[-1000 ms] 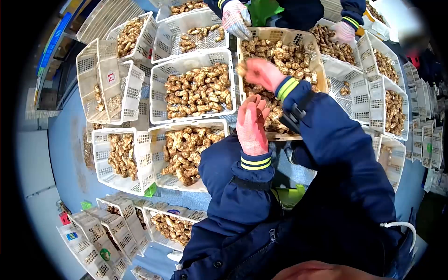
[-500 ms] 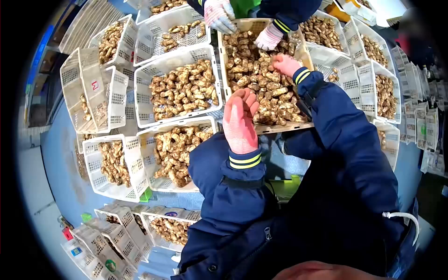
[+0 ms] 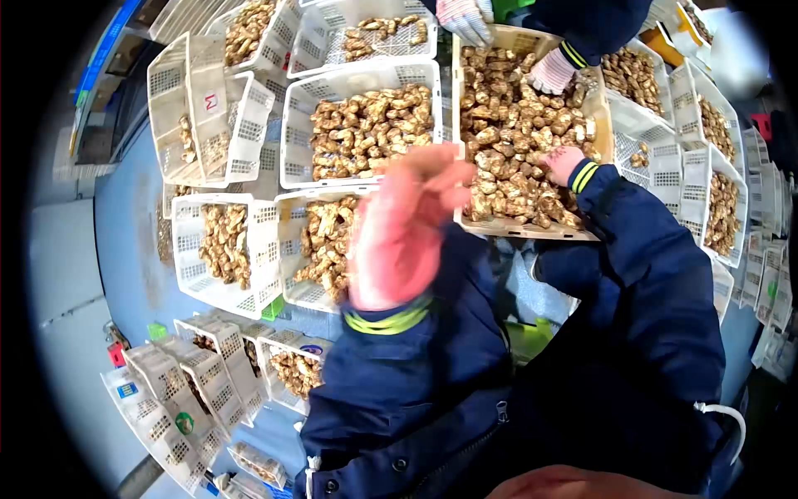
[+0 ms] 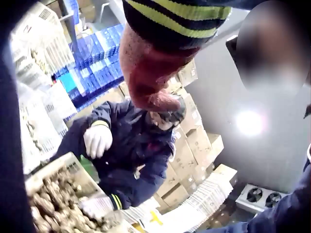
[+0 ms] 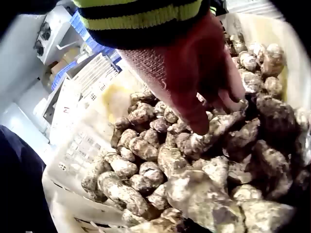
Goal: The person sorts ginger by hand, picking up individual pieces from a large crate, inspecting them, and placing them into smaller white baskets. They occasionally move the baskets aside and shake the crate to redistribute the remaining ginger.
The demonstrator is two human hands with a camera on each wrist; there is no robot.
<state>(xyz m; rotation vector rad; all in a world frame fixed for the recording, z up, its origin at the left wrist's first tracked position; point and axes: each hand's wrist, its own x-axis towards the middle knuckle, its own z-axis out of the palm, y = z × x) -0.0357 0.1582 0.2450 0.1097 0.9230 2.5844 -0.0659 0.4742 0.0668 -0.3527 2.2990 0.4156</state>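
My left hand (image 3: 406,229), in a pink glove, hangs blurred over the white baskets left of the large beige basket (image 3: 605,125), its fingers loosely bent and no object visible in them. In the left wrist view the left hand (image 4: 153,73) is in the air. The right hand (image 3: 565,164) reaches into the beige basket's heap of knobbly brown tubers (image 3: 511,187). In the right wrist view my right hand (image 5: 194,77) points down, its thumb and fingers pinching a pale tuber (image 5: 218,125) on the heap.
Another person's gloved hands (image 3: 553,72) are at the far side of the beige basket, one among the tubers. White baskets (image 3: 287,125) of tubers stand on both sides. More baskets (image 3: 158,407) line the lower left. Stacked cartons (image 4: 187,150) stand behind that person.
My left hand has moved away from the beige basket, left and closer to the camera. The right hand came down onto the tubers. The other person's right-side hand moved into the beige basket.
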